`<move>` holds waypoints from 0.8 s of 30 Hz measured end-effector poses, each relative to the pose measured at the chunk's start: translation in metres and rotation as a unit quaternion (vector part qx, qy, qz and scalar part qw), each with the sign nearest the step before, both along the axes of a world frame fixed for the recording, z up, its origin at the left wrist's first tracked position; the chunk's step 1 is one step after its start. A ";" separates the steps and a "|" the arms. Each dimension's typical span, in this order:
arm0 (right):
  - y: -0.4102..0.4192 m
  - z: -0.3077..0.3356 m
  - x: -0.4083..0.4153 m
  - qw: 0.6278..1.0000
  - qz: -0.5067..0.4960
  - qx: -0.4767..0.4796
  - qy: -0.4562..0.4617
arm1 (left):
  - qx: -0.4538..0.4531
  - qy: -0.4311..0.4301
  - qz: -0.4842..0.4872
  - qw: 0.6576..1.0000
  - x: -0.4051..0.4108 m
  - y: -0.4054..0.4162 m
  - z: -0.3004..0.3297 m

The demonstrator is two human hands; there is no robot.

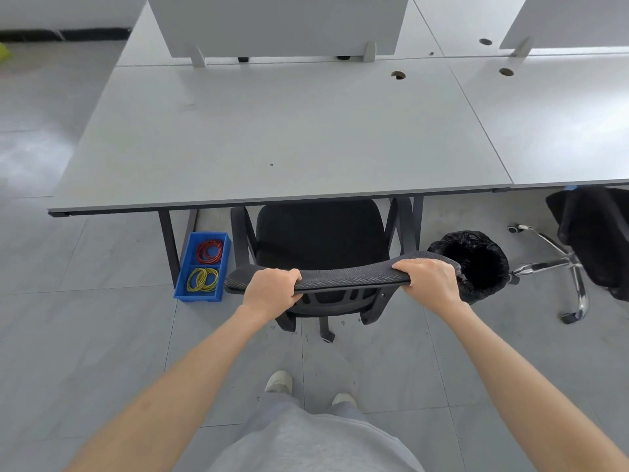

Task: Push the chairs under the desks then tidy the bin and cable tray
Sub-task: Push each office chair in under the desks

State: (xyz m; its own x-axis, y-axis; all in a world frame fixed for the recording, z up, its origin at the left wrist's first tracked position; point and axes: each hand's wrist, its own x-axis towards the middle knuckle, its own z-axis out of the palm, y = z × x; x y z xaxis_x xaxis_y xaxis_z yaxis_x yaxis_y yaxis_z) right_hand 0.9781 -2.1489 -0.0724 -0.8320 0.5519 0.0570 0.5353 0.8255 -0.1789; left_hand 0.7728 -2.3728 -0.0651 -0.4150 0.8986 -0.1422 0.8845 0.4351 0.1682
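The black mesh-backed chair (320,240) stands with its seat partly under the near edge of the grey table (272,137), its backrest top gripped by the left hand (270,289) and right hand (429,279), fingers curled over it. On the tiled floor, a blue cable tray (185,267) of red and yellow coils sits just left, a black-lined bin (476,264) just right. A second chair (589,240) stands beyond the bin.
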 end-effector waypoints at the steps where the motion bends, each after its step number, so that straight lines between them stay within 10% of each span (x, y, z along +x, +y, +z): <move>1: 0.000 0.000 -0.001 1.000 0.003 -0.001 -0.003 | 0.000 -0.004 0.002 1.000 0.000 0.000 0.001; 15: -0.003 0.000 0.036 0.974 0.134 0.008 0.182 | 0.246 0.032 0.036 0.968 0.046 -0.023 0.000; 24: -0.012 -0.003 0.034 0.972 0.095 -0.022 0.213 | 0.242 -0.002 0.078 0.967 0.050 -0.019 0.007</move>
